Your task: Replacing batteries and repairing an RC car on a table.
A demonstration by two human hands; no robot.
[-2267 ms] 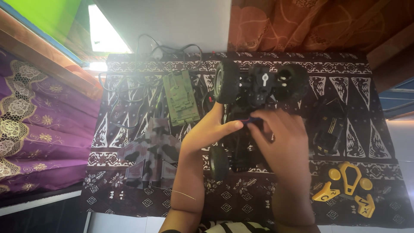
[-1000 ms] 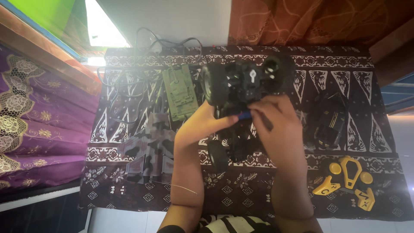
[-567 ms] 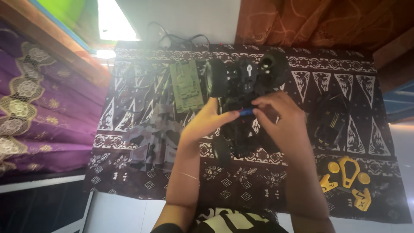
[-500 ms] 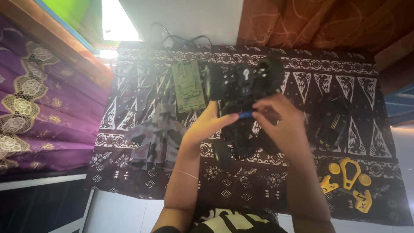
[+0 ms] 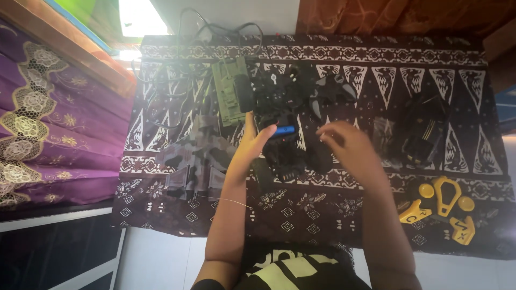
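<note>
Black cloth [image 5: 322,215] with white triangle and flower patterns covers pretty much the whole tabletop, and a purple embroidered fabric [image 5: 43,134] hangs off to your left. Biggest thing on the cloth is the grey camo toy jet [image 5: 196,161], lying flat just beside your left forearm.

Next is the black toy vehicle [image 5: 285,99], the piece you're working on. It sits at the top middle of the cloth, touching the green toy tank [image 5: 228,96] on its left, with a tangle of cables [image 5: 215,32] behind. A second black toy car [image 5: 424,129] sits well apart on the right, with yellow plastic pieces [image 5: 446,207] near the front right corner.

Your left hand [image 5: 250,145] has its fingers closed on the vehicle's near edge, thumb right by the little blue part [image 5: 285,130]. Your right hand [image 5: 344,142] hovers just beside it, fingers spread and holding nothing; it's a bit blurred.

Looks to me like the steady-and-fiddle stage. Any next move wants that left grip kept firm and a fine pinch from the right.
</note>
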